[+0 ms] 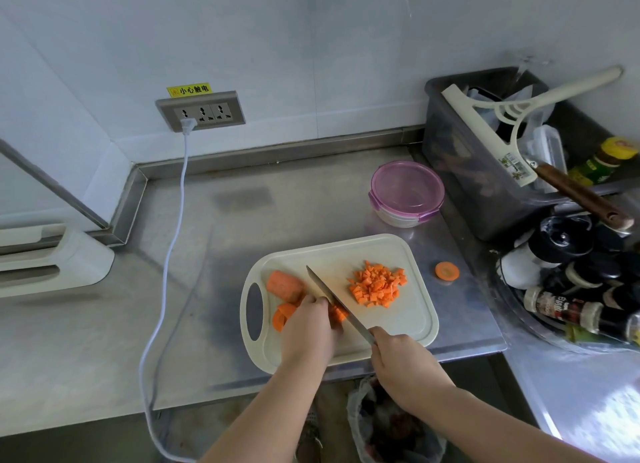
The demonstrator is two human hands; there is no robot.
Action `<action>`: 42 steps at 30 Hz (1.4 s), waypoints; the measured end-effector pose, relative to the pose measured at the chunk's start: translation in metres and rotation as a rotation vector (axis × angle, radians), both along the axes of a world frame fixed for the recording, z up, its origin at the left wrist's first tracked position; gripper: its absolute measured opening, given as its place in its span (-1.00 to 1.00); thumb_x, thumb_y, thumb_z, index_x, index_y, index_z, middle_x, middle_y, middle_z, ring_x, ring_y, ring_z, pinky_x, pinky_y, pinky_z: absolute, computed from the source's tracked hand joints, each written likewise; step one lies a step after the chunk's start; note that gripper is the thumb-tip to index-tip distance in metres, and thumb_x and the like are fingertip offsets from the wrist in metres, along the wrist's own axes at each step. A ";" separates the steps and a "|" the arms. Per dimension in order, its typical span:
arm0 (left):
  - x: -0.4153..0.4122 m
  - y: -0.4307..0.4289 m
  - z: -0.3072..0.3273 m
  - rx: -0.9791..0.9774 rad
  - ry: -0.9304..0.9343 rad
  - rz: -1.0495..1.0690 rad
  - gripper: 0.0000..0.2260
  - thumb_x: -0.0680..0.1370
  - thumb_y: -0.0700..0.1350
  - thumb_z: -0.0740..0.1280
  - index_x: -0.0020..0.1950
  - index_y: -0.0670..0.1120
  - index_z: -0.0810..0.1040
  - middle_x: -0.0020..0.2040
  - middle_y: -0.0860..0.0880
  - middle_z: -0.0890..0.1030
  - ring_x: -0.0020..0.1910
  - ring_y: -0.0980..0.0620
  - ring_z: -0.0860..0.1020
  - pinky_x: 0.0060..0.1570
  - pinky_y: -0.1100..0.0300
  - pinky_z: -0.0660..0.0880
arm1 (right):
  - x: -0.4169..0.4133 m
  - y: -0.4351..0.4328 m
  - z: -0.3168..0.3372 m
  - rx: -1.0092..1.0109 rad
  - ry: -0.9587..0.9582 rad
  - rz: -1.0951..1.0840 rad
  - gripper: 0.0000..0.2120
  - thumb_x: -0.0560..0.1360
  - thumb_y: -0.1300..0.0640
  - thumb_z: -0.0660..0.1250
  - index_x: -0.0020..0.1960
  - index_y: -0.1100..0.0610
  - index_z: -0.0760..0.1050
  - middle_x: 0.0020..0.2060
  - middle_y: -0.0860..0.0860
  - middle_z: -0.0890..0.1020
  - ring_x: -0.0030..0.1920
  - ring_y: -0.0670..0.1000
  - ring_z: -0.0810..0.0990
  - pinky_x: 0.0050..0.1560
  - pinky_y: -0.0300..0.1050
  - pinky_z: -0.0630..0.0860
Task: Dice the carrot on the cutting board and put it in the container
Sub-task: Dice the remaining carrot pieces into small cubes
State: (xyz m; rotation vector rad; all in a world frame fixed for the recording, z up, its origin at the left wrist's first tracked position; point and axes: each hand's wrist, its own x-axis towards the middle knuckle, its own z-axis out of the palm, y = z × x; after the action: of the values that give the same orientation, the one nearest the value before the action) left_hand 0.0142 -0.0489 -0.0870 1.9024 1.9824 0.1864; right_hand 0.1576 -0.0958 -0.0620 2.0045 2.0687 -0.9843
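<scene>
A cream cutting board (412, 320) lies on the steel counter. On its right half sits a pile of diced carrot (378, 283). A thick carrot chunk (284, 283) and a curved carrot piece (282, 317) lie near the board's handle hole. My left hand (308, 331) holds down carrot strips (337, 313) with curled fingers. My right hand (398, 358) grips the handle of a knife (332, 298), whose blade rests against the strips beside my left fingers. The round container (407, 192) with a pink lid stands behind the board.
A carrot end slice (447, 271) lies on the counter right of the board. A grey bin (485, 172) of utensils and a rack of bottles (581, 289) crowd the right side. A white cable (166, 272) runs from the wall socket (201, 111) down the counter.
</scene>
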 end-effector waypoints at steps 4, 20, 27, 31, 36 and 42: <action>-0.001 0.000 -0.001 -0.001 -0.006 0.000 -0.84 0.52 -0.05 0.29 0.06 -0.03 0.57 0.05 0.04 0.54 -0.02 0.01 0.58 -0.15 0.17 0.53 | 0.000 0.000 -0.002 -0.009 -0.016 0.008 -0.71 0.64 0.17 0.05 0.34 0.07 0.32 -0.09 0.06 0.61 -0.14 0.08 0.63 -0.10 0.02 0.62; -0.002 0.000 0.000 0.032 -0.026 -0.005 -0.81 0.54 0.01 0.31 0.08 -0.04 0.56 0.03 0.04 0.56 -0.03 0.06 0.58 -0.22 0.30 0.40 | -0.011 0.004 -0.007 -0.103 -0.088 0.032 -0.65 0.62 0.18 0.16 0.40 0.07 0.25 -0.03 0.02 0.59 -0.13 -0.03 0.63 -0.11 -0.10 0.64; -0.003 0.004 0.001 0.031 -0.005 -0.045 -0.82 0.54 0.03 0.30 0.07 -0.01 0.57 0.01 0.07 0.57 -0.07 0.09 0.57 -0.21 0.28 0.47 | -0.002 0.006 -0.002 -0.087 -0.001 -0.032 -0.75 0.65 0.15 0.04 0.27 0.15 0.35 0.02 0.10 0.58 -0.01 0.09 0.60 0.02 -0.04 0.57; 0.000 0.016 0.002 0.021 0.010 -0.064 -0.81 0.55 0.03 0.29 0.10 -0.01 0.57 0.02 0.05 0.57 -0.05 0.06 0.57 -0.20 0.25 0.48 | 0.009 0.010 0.001 -0.055 0.022 -0.077 -0.77 0.65 0.13 0.02 0.23 0.13 0.36 -0.04 0.08 0.56 -0.04 0.10 0.60 -0.07 -0.08 0.52; 0.012 0.037 0.002 -0.035 0.026 -0.087 -0.81 0.55 0.00 0.29 0.10 -0.05 0.55 0.05 -0.02 0.58 0.06 -0.04 0.56 -0.15 0.16 0.41 | 0.021 0.016 0.005 0.005 0.049 -0.114 -0.80 0.65 0.10 0.01 0.12 0.13 0.38 -0.21 0.02 0.47 -0.21 0.08 0.51 -0.24 -0.12 0.42; 0.020 0.055 0.001 -0.062 -0.011 -0.146 -0.84 0.55 -0.04 0.29 0.09 -0.03 0.54 0.08 -0.02 0.59 0.10 -0.06 0.56 -0.02 0.12 0.47 | 0.037 0.022 0.008 0.070 0.092 -0.182 -0.83 0.64 0.09 0.03 0.00 0.08 0.37 -0.34 -0.04 0.44 -0.37 -0.01 0.43 -0.45 -0.20 0.27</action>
State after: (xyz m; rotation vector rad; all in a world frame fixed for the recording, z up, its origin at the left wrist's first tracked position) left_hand 0.0342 0.0062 -0.0860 1.9919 1.8119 0.0933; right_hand 0.1945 -0.0733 -0.0544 2.2569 2.0203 -1.0665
